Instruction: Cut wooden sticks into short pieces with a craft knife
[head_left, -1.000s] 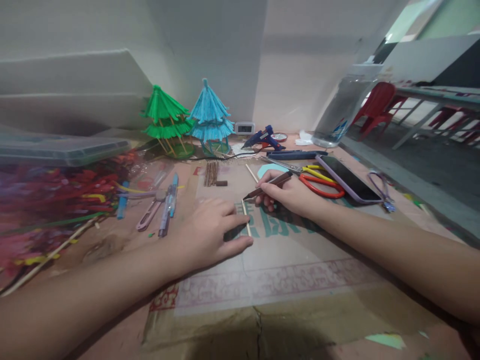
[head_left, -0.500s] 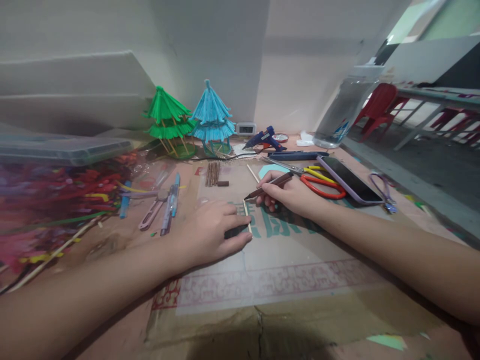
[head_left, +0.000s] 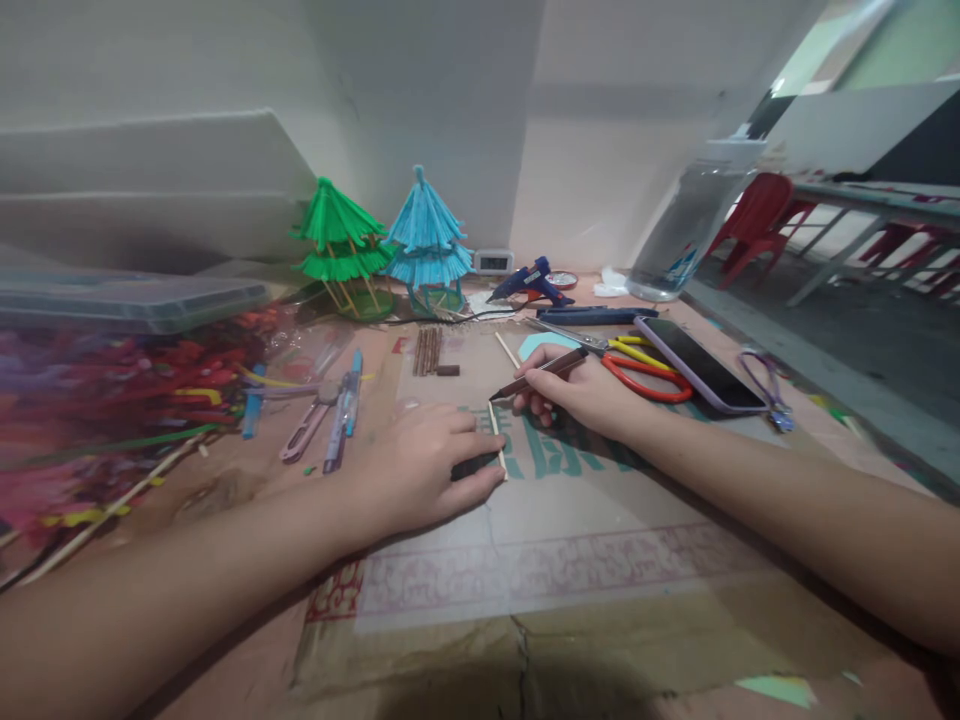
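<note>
My right hand (head_left: pixel 559 385) grips a brown marker pen (head_left: pixel 536 376), its tip at the far end of a thin pale wooden stick (head_left: pixel 496 428). The stick lies on a cardboard sheet (head_left: pixel 585 610). With index finger and thumb, my left hand (head_left: pixel 431 455) holds the near part of that stick down. A brown pen cap (head_left: pixel 448 370) rests beside several short brown sticks (head_left: pixel 427 352). Another pale stick (head_left: pixel 507 348) lies just beyond the marker, close to a light-blue paper piece (head_left: pixel 547 345).
At the back stand green (head_left: pixel 345 250) and blue (head_left: pixel 427 235) layered-roof models, a small digital clock (head_left: pixel 494 262) and a glue gun (head_left: pixel 531 283). Scissors (head_left: pixel 646 377), a phone (head_left: pixel 701 365) and a large bottle (head_left: pixel 686 235) are on the right. Colourful craft pieces (head_left: pixel 180 390) and a box cutter (head_left: pixel 309 425) lie left.
The whole view has shifted slightly downward. Both hands, the marker and the stick keep nearly the same places relative to each other.
</note>
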